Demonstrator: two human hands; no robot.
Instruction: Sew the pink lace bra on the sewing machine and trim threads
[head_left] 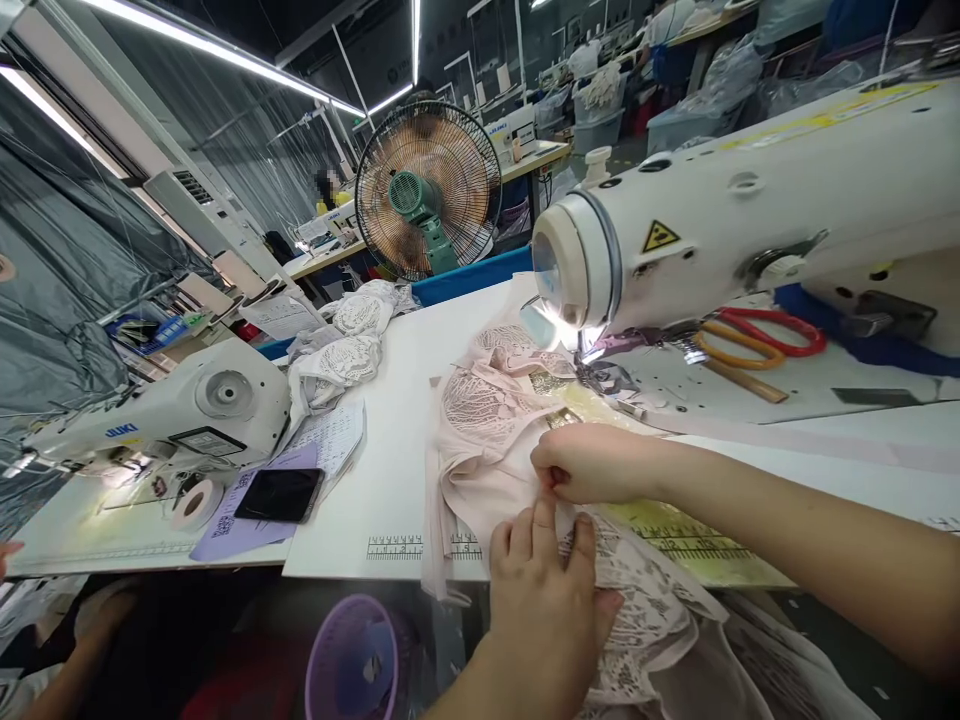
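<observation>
A pale pink lace bra [484,400] lies on the white sewing table, its upper part by the lit needle area of the sewing machine [675,240]. Its lower lace drapes over the table's front edge. My right hand [592,462] is closed in a pinch on the bra's fabric, just in front of the machine. Close below it, my left hand [544,595] lies on the same garment with fingers stretched out and somewhat apart. The right fingertips are partly hidden, and they nearly touch the left fingers.
Scissors with red and orange handles [780,335] rest on the machine bed. At left are a phone [279,495], a tape roll [197,505], white lace bras [337,360] and another sewing machine [202,405]. A purple basket [352,655] stands below; a fan [427,190] is behind.
</observation>
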